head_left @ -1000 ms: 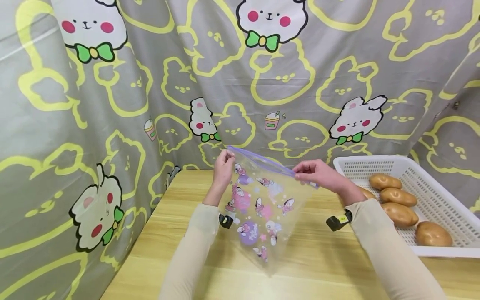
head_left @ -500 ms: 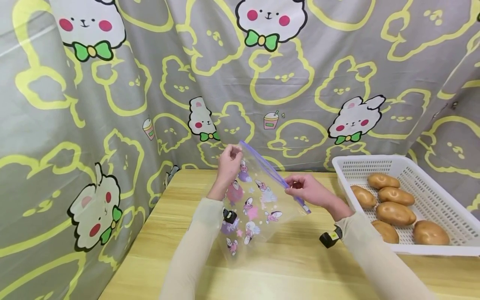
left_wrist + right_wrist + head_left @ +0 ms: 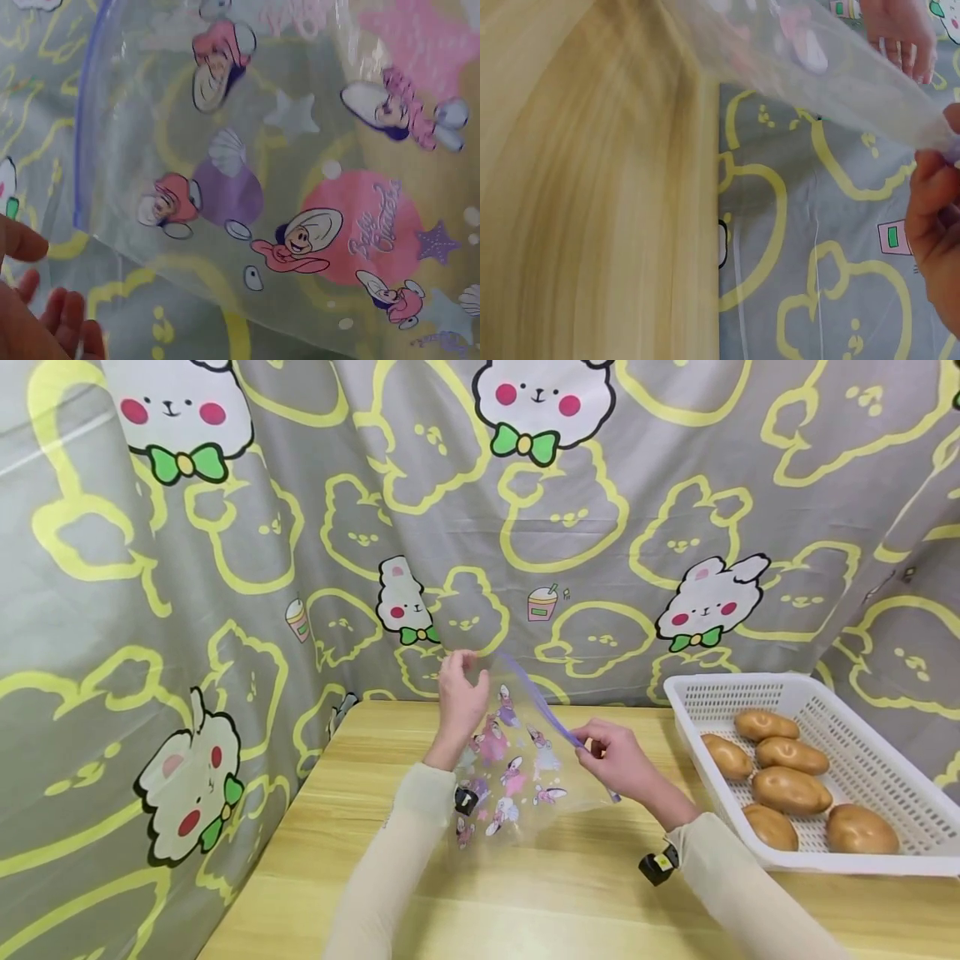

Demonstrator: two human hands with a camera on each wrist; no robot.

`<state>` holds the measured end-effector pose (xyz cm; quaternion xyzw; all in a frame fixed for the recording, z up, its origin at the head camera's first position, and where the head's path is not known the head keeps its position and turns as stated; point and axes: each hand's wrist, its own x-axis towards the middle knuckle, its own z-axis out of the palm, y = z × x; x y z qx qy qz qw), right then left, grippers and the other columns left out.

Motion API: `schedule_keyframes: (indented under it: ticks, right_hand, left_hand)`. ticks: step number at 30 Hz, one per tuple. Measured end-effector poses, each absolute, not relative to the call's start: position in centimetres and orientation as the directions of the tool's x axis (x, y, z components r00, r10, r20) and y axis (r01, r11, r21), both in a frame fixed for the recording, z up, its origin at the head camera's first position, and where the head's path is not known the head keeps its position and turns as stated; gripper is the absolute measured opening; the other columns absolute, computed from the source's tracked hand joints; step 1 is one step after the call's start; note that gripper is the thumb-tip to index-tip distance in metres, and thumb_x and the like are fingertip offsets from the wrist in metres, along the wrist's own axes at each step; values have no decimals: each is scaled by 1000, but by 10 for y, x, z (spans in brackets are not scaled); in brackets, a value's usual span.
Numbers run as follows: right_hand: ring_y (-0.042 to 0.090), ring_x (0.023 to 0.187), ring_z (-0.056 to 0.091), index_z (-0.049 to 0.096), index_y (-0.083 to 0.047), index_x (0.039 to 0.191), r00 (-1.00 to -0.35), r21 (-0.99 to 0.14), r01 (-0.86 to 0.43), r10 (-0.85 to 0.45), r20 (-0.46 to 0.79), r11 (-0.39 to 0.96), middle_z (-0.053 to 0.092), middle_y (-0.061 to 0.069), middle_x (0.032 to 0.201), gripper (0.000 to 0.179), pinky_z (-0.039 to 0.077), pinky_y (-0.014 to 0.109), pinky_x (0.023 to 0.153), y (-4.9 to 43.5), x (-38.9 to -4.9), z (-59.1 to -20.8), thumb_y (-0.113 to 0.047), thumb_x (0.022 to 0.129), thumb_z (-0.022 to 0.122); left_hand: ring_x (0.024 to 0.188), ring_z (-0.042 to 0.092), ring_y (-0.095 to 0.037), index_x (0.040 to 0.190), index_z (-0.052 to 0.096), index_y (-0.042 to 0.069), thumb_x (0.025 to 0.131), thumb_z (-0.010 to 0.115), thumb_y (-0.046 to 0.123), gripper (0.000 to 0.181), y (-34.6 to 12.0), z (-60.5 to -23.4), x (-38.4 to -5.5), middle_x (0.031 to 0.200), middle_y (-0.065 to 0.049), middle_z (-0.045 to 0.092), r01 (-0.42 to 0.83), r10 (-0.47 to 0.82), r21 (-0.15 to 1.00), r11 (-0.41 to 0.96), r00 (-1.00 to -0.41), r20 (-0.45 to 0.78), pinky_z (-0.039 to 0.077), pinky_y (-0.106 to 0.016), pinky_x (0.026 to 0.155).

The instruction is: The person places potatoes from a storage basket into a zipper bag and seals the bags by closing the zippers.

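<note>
A clear zip bag (image 3: 517, 760) printed with pink and purple cartoon figures hangs over the table, its purple zip strip slanting down to the right. My right hand (image 3: 617, 758) pinches that strip between thumb and fingers, near its lower end. Beside the upper left part of the bag is my left hand (image 3: 462, 693), thumb apart from loosely bent fingers. In the left wrist view the left hand (image 3: 45, 307) stands off the bag's corner, with a gap between. The right wrist view has the right hand (image 3: 937, 217) holding the bag's edge.
A white plastic basket (image 3: 678, 727) stands on the right of the wooden table (image 3: 360, 777). Several brown potatoes (image 3: 791, 789) lie in it. A grey patterned curtain (image 3: 465, 510) hangs behind and along the left side.
My left hand has let go of the bag's upper left corner and its fingers have spread. The zip strip has tilted more steeply. My right hand, still pinching it, has moved slightly lower.
</note>
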<state>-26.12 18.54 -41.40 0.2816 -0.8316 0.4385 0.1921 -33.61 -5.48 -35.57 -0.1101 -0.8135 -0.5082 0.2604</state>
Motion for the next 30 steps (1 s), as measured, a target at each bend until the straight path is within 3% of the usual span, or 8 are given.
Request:
schedule_keyframes:
  ticks: [2, 5, 7, 10, 14, 18, 22, 30]
  right_hand:
    - [6, 52, 45, 71, -3, 95, -749, -581, -652, -298, 591, 488, 58, -3, 77, 20, 40, 21, 40, 184, -259, -417, 8, 79, 64]
    - [4, 52, 43, 70, -1, 98, -713, -514, -679, -306, 631, 524, 59, 0, 79, 23, 39, 20, 40, 182, -257, -419, 7, 78, 63]
    - [3, 52, 43, 70, 0, 99, -682, -463, -700, -316, 660, 543, 59, 1, 80, 23, 39, 18, 41, 180, -256, -421, 6, 77, 64]
    - [1, 53, 42, 69, 1, 99, -632, -391, -734, -345, 694, 556, 57, 0, 81, 24, 38, 15, 42, 176, -254, -425, 7, 76, 65]
    - [-1, 53, 41, 69, 3, 99, -568, -307, -772, -389, 725, 556, 58, 3, 83, 27, 36, 11, 43, 173, -254, -430, 9, 74, 63]
    - [-1, 52, 41, 69, 2, 99, -528, -250, -788, -409, 744, 563, 59, 4, 84, 28, 35, 11, 43, 172, -254, -434, 7, 73, 60]
    - [-3, 51, 39, 69, 0, 100, -552, -293, -777, -379, 743, 558, 58, 0, 82, 28, 33, 9, 42, 171, -253, -437, 8, 74, 61]
    - [-2, 50, 38, 70, -2, 99, -642, -402, -719, -320, 697, 567, 55, -7, 81, 20, 35, 13, 41, 168, -250, -440, 1, 79, 71]
  left_hand:
    - [81, 55, -23, 96, 58, 4, 89, 60, 16, 14, -50, -355, -329, 90, -10, 58, 375, -41, 792, 482, -893, 448, 49, -32, 71]
    - [73, 61, -23, 94, 61, 4, 95, 53, 36, 33, -41, -356, -319, 82, -8, 64, 245, 107, 846, 473, -969, 220, 51, -31, 62]
    - [74, 66, -25, 97, 63, 3, 94, 49, 48, 47, -35, -359, -314, 83, -10, 68, 161, 202, 877, 452, -976, 75, 54, -33, 64]
    - [76, 69, -30, 97, 64, -1, 92, 51, 53, 55, -26, -365, -309, 81, -14, 70, 79, 262, 911, 404, -964, -33, 56, -39, 69]
    - [65, 69, -24, 86, 67, 3, 92, 53, 49, 48, -17, -369, -303, 68, -9, 69, 94, 256, 895, 436, -966, -24, 57, -41, 67]
    - [56, 66, -18, 76, 66, 5, 94, 54, 35, 37, -13, -373, -300, 63, -7, 66, 142, 244, 893, 427, -969, 37, 57, -39, 62]
    - [57, 66, -23, 73, 64, 3, 95, 52, 24, 33, -13, -378, -299, 65, -12, 67, 196, 251, 909, 367, -962, 106, 56, -33, 56]
    - [57, 64, -22, 85, 64, 2, 98, 49, 21, 28, -11, -390, -300, 66, -9, 65, 209, 251, 935, 286, -958, 137, 55, -30, 53]
